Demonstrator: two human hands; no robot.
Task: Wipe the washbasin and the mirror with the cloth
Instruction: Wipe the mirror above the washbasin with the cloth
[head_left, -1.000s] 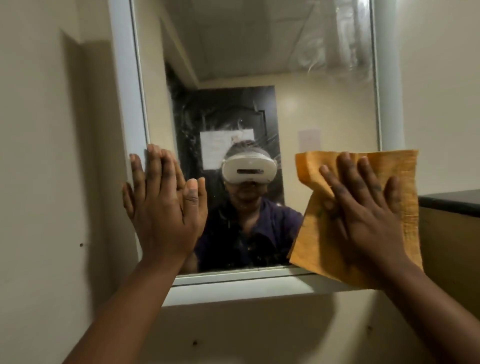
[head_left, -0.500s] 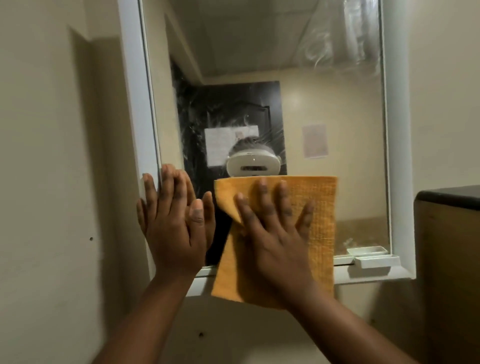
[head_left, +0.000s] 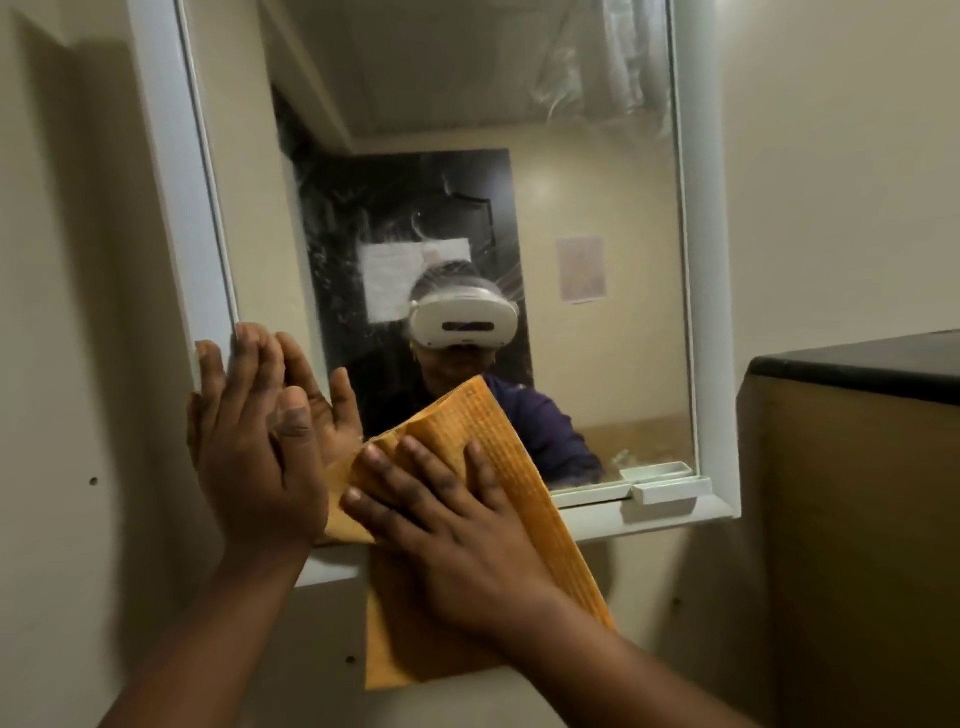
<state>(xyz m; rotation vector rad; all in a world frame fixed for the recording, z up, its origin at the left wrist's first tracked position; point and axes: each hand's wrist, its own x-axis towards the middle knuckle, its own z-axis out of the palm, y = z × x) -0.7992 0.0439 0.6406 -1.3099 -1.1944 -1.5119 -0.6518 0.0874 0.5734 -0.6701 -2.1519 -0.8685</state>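
Both hands are lying flat-fingered: the left hand (head_left: 260, 462) is bracing the mirror (head_left: 571, 182) at its left frame edge, the right hand (head_left: 457, 530) is pressing the cloth (head_left: 519, 467) over the bottom edge.

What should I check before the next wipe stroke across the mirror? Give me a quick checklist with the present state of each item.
1. Cloth under the wiping hand: ok. The right hand presses the orange cloth flat with spread fingers.
2. Cloth on the glass: ok in part. Its upper half lies on the mirror; its lower half hangs below the white frame.
3. Bracing hand: ok. The left hand rests flat at the mirror's lower left edge.
4. Glass left to wipe: not ok. Streaks show at the top right and over the dark middle.
5. Stroke path to the right: not ok. A small white tray sits on the bottom ledge.
6. Washbasin: cannot tell, out of view.
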